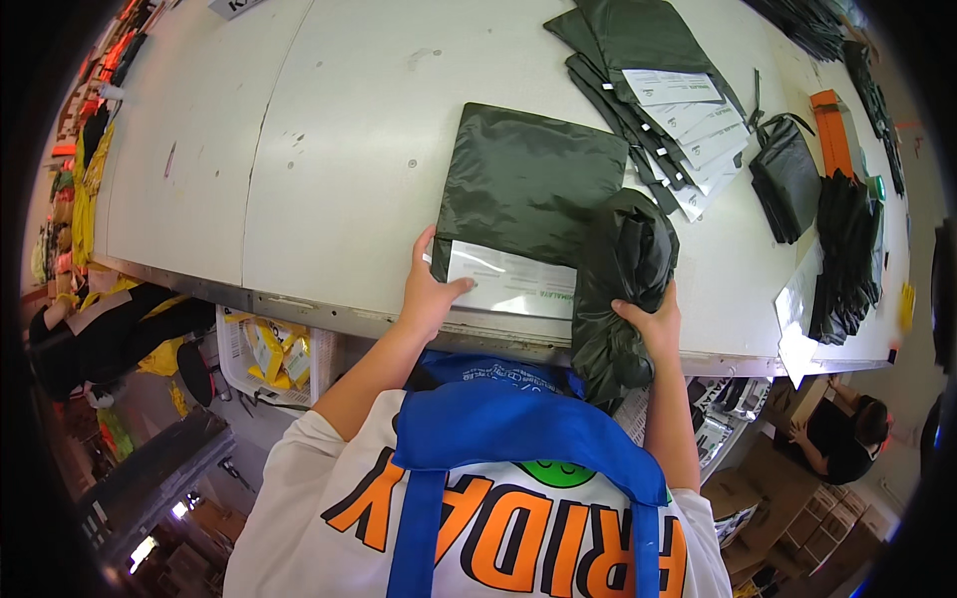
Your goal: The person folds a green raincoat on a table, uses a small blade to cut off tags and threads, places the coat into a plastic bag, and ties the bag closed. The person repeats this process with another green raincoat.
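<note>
Table point(344, 130): white top, scuffed, seamed, metal strip point(289, 307) along near edge. Flat dark green bag point(538, 169) near front, white label panel point(508, 281) at its lower end. Beyond, to right: fanned dark bags point(653, 35) with white cards point(710, 135). Farther right: dark pouch point(783, 179), orange box point(833, 130), black bundle point(843, 264), white sheet point(797, 304) overhanging near edge.

Left hand point(433, 299) touches a dark pouch point(528, 169); right hand point(658, 326) grips a crumpled bundle point(623, 254).
</note>
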### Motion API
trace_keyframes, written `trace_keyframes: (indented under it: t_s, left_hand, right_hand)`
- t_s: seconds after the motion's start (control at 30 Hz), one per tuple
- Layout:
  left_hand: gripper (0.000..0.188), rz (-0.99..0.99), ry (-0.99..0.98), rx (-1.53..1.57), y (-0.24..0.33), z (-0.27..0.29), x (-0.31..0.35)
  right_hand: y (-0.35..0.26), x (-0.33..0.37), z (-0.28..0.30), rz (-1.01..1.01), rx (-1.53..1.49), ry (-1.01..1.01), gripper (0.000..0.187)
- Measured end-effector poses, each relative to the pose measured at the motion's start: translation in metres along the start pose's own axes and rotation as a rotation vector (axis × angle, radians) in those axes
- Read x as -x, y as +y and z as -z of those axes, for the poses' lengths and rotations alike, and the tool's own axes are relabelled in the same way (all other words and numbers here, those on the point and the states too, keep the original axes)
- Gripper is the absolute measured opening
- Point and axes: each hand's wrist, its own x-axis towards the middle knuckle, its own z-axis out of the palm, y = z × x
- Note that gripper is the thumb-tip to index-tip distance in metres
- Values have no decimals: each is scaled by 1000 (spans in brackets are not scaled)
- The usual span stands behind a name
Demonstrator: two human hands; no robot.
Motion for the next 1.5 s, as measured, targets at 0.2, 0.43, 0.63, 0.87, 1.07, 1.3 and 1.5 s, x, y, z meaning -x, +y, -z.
trace_keyframes:
  t_s: [0.2, 0.43, 0.63, 0.87, 1.07, 1.3, 1.5]
  left_hand:
    - [75, -4, 94, 213, -21, -2, 9]
    - [70, 120, 16, -535, 8, 9, 17]
    - [49, -803, -209, -1127, 8, -6, 8]
    - [37, -997, -674, -1384, -12, -20, -34]
    - [35, -992, -464, -1048, 30, -33, -32]
    - [43, -1169, -744, -939, 82, -19, -18]
    - [33, -1259, -530, -779, 86, -53, 59]
  right_hand:
    - [-8, 11, -3, 49, -1, 23, 78]
    - [-25, 28, 1, 77, 211, 59, 77]
    - [-24, 37, -3, 85, 272, 34, 83]
    - [-24, 61, 3, 157, 527, -69, 97]
    - [-35, 88, 12, 510, 806, -424, 87]
    - [-48, 73, -21, 426, 775, -189, 94]
    - [-60, 65, -34, 154, 546, 69, 94]
